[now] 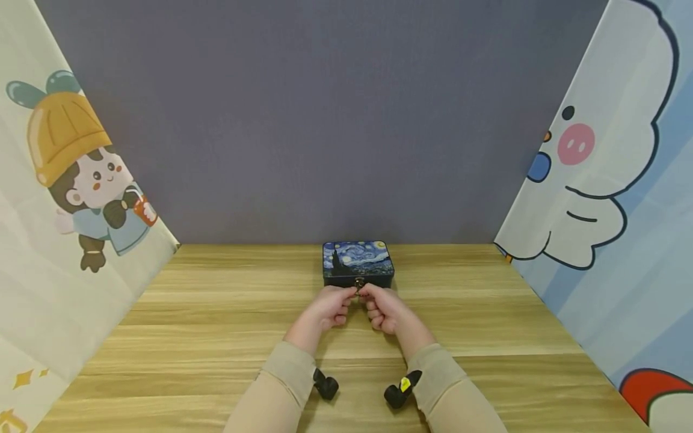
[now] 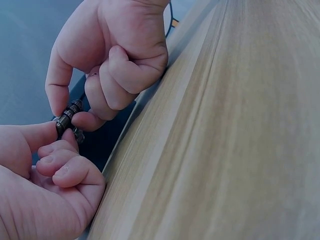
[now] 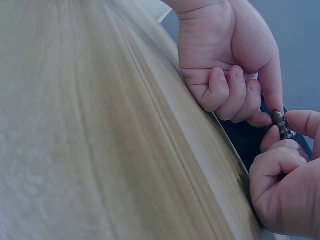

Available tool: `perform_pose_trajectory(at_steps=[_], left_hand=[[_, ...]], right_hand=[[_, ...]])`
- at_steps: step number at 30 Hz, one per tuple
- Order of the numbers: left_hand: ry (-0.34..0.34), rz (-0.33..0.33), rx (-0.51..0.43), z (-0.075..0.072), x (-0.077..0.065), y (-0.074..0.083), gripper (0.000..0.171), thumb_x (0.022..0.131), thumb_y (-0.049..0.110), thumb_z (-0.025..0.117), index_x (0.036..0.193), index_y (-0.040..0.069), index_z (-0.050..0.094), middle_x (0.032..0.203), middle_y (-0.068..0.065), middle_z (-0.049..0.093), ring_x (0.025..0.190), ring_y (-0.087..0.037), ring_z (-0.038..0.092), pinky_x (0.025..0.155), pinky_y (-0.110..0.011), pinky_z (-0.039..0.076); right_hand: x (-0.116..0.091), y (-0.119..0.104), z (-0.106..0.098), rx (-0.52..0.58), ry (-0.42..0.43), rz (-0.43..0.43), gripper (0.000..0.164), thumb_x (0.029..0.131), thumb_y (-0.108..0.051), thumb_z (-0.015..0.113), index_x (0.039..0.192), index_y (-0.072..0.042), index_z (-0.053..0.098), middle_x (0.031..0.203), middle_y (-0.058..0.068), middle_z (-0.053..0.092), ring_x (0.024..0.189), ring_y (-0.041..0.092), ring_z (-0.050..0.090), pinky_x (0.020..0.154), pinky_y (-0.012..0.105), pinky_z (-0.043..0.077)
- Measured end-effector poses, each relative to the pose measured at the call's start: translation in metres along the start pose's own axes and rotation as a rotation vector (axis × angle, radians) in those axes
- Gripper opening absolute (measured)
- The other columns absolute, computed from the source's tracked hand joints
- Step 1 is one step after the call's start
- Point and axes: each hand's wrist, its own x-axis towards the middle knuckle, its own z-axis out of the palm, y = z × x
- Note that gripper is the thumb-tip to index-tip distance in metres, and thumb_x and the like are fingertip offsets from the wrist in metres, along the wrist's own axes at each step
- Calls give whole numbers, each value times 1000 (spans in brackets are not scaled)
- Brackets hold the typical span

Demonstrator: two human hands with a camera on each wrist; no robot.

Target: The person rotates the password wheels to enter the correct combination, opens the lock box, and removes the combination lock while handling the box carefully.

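Observation:
A small rectangular box (image 1: pixel 357 258) with a swirling blue and yellow night-sky painting on its lid and dark sides sits at the far edge of the table, lid down. From its front clasp area (image 1: pixel 359 281) hangs a small dark bronze barrel-shaped combination padlock (image 2: pixel 67 117) with ringed dials. My left hand (image 1: pixel 331 304) pinches one end of the padlock between thumb and index finger. At the other end my right hand (image 1: pixel 385 308) pinches it the same way. The other fingers of both hands are curled in. In the head view the fingertips mostly hide the padlock.
The table (image 1: pixel 216 337) has a wood-grain top. Behind the box rises a plain grey panel (image 1: pixel 325 120). Cartoon-printed curtains stand at the left (image 1: pixel 81 313) and right (image 1: pixel 595 288). A small black device (image 1: pixel 326 385) is strapped at each wrist.

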Motion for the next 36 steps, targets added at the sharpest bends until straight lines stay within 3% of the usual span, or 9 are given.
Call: perform_pose_trajectory(at_steps=[8, 19, 36], left_hand=[[-5, 9, -6, 0, 1, -1, 23, 106, 22, 55, 91, 4, 55, 63, 4, 30, 48, -9, 19, 47, -24, 22], [11, 3, -14, 2, 2, -1, 31, 105, 21, 56, 76, 11, 50, 61, 5, 32, 47, -7, 21, 44, -22, 21], [6, 0, -13, 3, -2, 1, 23, 105, 20, 55, 93, 1, 56, 61, 5, 32, 46, -7, 20, 43, -22, 21]], right_hand=[[0, 0, 0, -2, 1, 2, 20, 87, -24, 64, 80, -10, 52, 54, -10, 27, 43, 2, 21, 37, 17, 18], [-1, 0, 0, -5, -2, -17, 19, 88, -24, 64, 81, -9, 54, 54, -11, 27, 42, 2, 21, 38, 16, 18], [-5, -1, 1, -7, 7, -18, 19, 88, -23, 64, 84, -7, 55, 55, -10, 28, 42, 3, 23, 37, 18, 19]])
